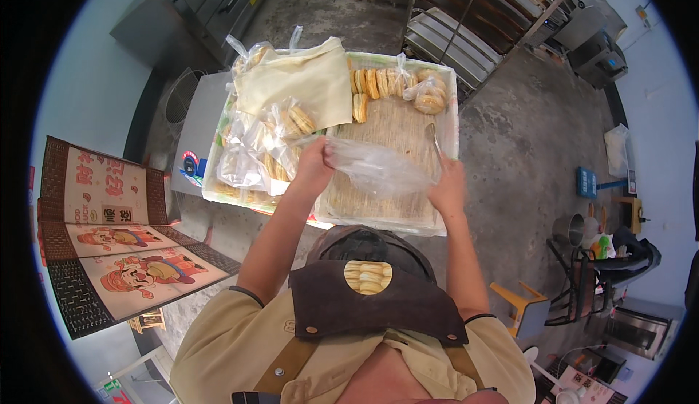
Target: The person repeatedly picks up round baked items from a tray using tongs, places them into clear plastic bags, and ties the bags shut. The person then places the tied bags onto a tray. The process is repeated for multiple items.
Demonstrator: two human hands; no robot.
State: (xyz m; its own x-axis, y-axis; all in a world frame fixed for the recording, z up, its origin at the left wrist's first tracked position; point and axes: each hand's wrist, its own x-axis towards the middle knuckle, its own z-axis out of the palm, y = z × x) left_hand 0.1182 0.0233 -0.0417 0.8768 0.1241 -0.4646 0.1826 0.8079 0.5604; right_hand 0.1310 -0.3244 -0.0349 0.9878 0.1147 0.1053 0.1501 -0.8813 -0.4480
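A clear plastic bag [377,166] is stretched out between my hands. My left hand [317,164] grips one end of it. In my right hand [449,183] are metal tongs [433,136], pointing away from me; the bag's other end reaches this hand. Beneath lies a wide tray with a slatted base [382,205] and a pale rim [454,114]. Round layered pastries [377,83] stand on edge in rows at its far side. Bagged pastries [428,95] sit in the far right corner. More bagged pastries [273,153] are heaped by my left hand, beside a cream cloth [297,84].
A tall tray rack [458,27] stands beyond the table to the right. Metal deck ovens [218,0] are at the far left. A patterned curtain [125,235] hangs at left. A yellow-legged stool [521,308] and a black chair [579,284] are at right.
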